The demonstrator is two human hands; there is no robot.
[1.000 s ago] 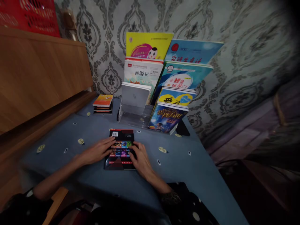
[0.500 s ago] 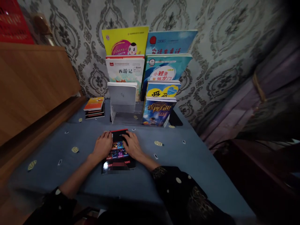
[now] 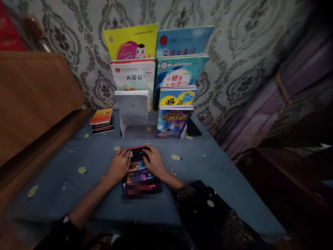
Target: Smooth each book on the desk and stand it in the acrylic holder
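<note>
A dark book (image 3: 142,174) with a red top edge and small colourful pictures lies on the blue tablecloth in front of me. My left hand (image 3: 119,165) grips its upper left side, with the thumb on the cover. On the upper right side is my right hand (image 3: 155,163), its thumb also resting on the cover and its fingers along the edge. The lower part of the cover is blurred. Beyond the hands stands a clear book stand (image 3: 135,131) holding several upright books, among them a blue book (image 3: 173,121) and a grey-covered book (image 3: 131,107).
At the left back is a small stack of books with an orange one (image 3: 102,116) on top. A flat black object (image 3: 193,128) lies behind the stand's right side. A wooden cabinet (image 3: 39,93) borders the table's left side; a curtain (image 3: 256,114) hangs at right.
Both hands and the book have shifted to the right across the tablecloth, uncovering a printed pineapple by the left hand. The view has turned slightly; the stand and its books stay put.
</note>
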